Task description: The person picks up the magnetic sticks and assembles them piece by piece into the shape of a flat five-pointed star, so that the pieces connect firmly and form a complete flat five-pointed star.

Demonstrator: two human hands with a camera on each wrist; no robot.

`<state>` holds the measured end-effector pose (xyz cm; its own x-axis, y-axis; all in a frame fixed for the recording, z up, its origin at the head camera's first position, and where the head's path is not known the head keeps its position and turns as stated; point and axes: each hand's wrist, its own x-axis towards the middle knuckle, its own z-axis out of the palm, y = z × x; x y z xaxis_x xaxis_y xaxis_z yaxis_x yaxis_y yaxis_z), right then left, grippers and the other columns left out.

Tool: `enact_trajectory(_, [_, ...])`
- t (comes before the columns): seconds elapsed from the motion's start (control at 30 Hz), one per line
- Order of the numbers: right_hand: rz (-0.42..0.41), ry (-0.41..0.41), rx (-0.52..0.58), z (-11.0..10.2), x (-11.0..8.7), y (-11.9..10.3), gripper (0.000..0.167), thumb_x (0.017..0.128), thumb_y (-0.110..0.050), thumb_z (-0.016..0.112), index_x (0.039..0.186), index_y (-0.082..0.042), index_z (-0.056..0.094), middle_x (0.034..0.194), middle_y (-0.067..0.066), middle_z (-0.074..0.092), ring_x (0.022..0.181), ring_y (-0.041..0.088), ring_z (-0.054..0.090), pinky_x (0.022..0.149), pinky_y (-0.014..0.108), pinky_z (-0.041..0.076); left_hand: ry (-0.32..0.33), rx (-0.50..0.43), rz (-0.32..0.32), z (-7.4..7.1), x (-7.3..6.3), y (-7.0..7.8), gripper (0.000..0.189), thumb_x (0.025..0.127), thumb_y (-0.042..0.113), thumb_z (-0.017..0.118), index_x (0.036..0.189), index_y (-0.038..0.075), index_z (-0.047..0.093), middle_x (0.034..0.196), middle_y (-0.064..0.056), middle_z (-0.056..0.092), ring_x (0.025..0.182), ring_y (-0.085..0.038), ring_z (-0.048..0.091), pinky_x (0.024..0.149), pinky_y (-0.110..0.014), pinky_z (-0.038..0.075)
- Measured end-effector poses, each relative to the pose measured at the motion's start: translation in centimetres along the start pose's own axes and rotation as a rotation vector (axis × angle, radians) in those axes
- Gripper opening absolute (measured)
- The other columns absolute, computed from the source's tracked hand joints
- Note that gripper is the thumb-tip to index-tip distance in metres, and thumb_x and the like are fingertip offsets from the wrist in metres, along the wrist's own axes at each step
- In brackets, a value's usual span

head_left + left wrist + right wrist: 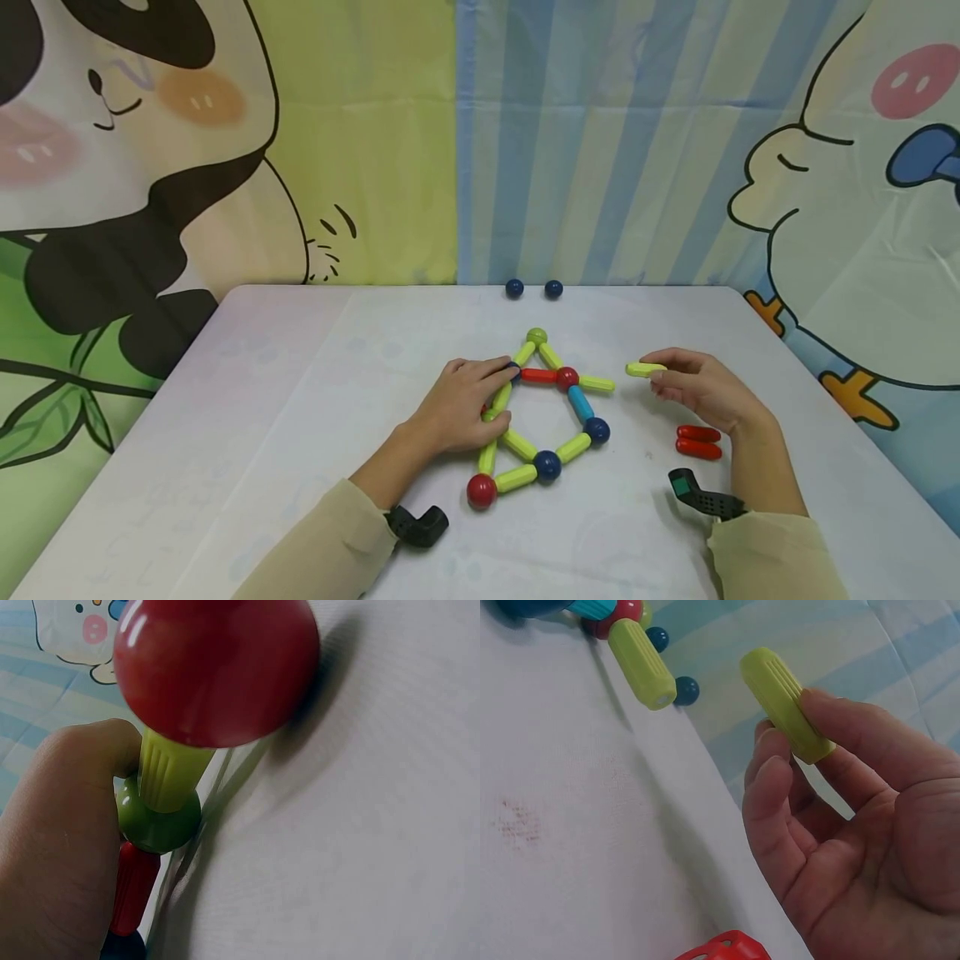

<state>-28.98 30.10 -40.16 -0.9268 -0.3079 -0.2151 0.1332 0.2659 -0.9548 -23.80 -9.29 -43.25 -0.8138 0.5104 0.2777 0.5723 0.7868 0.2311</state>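
Note:
A magnetic ball-and-stick frame (581,405) lies on the table, built of yellow-green, red and blue sticks joined by colored balls. My left hand (467,402) grips its left side, fingers over a navy ball and thumb across the yellow-green sticks. Close up in the left wrist view are a red ball (217,667) and a green ball (157,825) beside that hand (64,832). Between thumb and fingertips, my right hand (708,387) pinches a loose yellow-green magnetic stick (784,705), held apart from the frame's outward-pointing yellow-green stick (597,384).
Two red sticks (698,442) lie near the right wrist. At the table's far edge sit two navy balls (533,288). The white tabletop (300,383) runs back to a cartoon-printed curtain (600,142). Each wrist wears a black strap device (705,500).

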Motion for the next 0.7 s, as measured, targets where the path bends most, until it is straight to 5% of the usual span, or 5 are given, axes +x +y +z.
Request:
enact_trajectory(0.37, [0.096, -0.146, -0.14, 1.2, 0.2, -0.3, 0.03, 0.09, -0.019, 0.078, 0.117, -0.008, 0.072, 0.116, 0.007, 0.068, 0.09, 0.025, 0.066, 0.081, 0.032, 0.061, -0.012, 0.004, -0.005, -0.1, 0.1, 0.1, 0.064, 0.093, 0.046, 0.056, 0.151, 0.02, 0.055, 0.158, -0.003, 0.051, 0.141, -0.022, 0.053, 0.115, -0.05, 0.039])
enact_trajectory(0.7, [0.099, -0.333, -0.188, 2.0, 0.3, -0.6, 0.034, 0.095, -0.015, 0.072, 0.124, 0.003, 0.07, 0.103, 0.009, 0.071, 0.077, 0.019, 0.067, 0.075, 0.029, 0.061, -0.007, 0.002, -0.003, -0.2, 0.1, 0.1, 0.064, 0.093, 0.045, 0.056, 0.151, 0.019, 0.055, 0.158, -0.003, 0.052, 0.141, -0.022, 0.053, 0.114, -0.051, 0.039])
